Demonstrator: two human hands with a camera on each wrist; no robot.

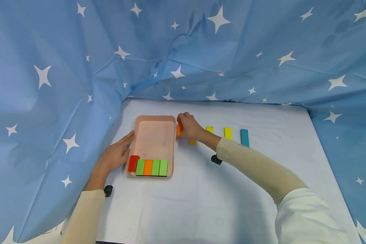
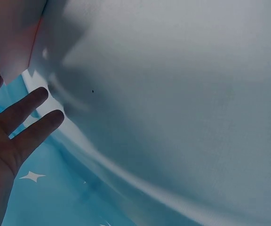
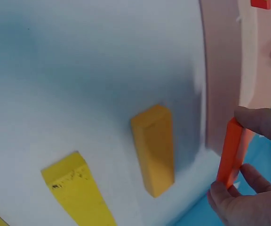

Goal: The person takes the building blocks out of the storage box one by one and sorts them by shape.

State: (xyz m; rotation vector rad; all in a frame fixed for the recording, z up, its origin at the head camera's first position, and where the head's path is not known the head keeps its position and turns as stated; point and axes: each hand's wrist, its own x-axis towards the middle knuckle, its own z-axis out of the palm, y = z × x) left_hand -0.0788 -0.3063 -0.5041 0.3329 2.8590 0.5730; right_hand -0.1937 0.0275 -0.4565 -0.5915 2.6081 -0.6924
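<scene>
My right hand (image 1: 189, 127) pinches an orange block (image 3: 230, 153) between thumb and fingertips, just outside the right rim of a pink tray (image 1: 155, 137). The left hand (image 1: 115, 154) rests its fairly straight fingers against the tray's left side; in the left wrist view those fingers (image 2: 32, 129) are spread. Along the tray's near end lie a red block (image 1: 133, 163), slightly askew, several green blocks (image 1: 155, 167) and another orange block (image 1: 147, 167). Partly hidden under my right hand in the head view, an amber block (image 3: 154, 150) lies on the table.
Right of the amber block are two yellow blocks (image 1: 228, 133) and a blue block (image 1: 244, 138), spaced apart in a row on the white tabletop (image 1: 183, 210). My right forearm crosses in front of them. Blue star-patterned cloth (image 1: 152, 51) surrounds the table.
</scene>
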